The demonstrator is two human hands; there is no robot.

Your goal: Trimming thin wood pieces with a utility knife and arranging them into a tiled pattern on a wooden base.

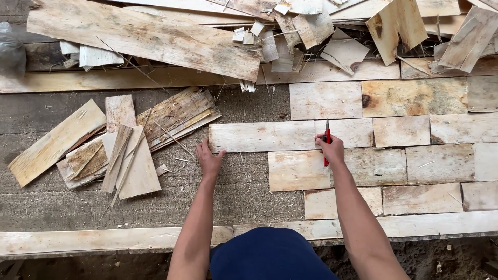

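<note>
Pale, rough-sawn wood is filling the whole view. Nearest, at six o'clock, a long plank [104, 241] is running along the edge of the grey work surface [244, 197]. Just beyond it the person's left hand [209, 162] is lying flat, fingers together, pressing on the left end of a thin veneer strip [262, 136]. At about three o'clock from it, the right hand [330, 149] is closing around a red utility knife [327, 148], its blade pointing toward twelve o'clock and resting on the strip where that meets the next sheet. To the right, patched veneer sheets [415, 155] are lying edge to edge in rows. At nine o'clock a loose stack of offcuts [114, 150] is sitting well apart. Farthest, at twelve o'clock, a heap of scrap boards [155, 39] is piling up. The risk appears to be the thin strip shifting or splitting along its grain if the blade wanders, since only its far end is being held down.
</note>
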